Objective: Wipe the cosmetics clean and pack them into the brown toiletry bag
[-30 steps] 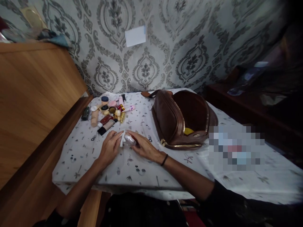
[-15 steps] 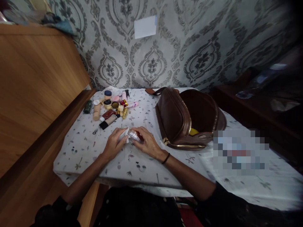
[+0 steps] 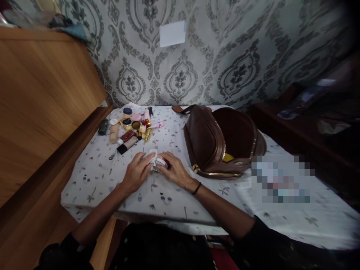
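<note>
My left hand (image 3: 135, 173) is closed on a white wipe (image 3: 152, 154), pressing it against a small clear, shiny container. My right hand (image 3: 177, 171) grips that small clear container (image 3: 161, 162) from the other side, with a dark band around the wrist. Fingers and the wipe cover much of the container, so its exact kind does not show. Just beyond my hands lie cosmetics in a loose group, among them a black-capped foundation bottle (image 3: 128, 145), a beige tube (image 3: 114, 133) and a dark green bottle (image 3: 103, 127).
An unzipped brown leather bag (image 3: 204, 140) stands to the right, something yellow (image 3: 228, 157) inside it. Farther right a blurred-out patch (image 3: 282, 182) hides an item. A plastic bottle (image 3: 306, 97) lies on a dark surface. A wooden cabinet (image 3: 50, 101) borders the left.
The wipe has shifted up over the container, covering more of its end. My right hand's grip stays much the same, and the view has moved slightly.
</note>
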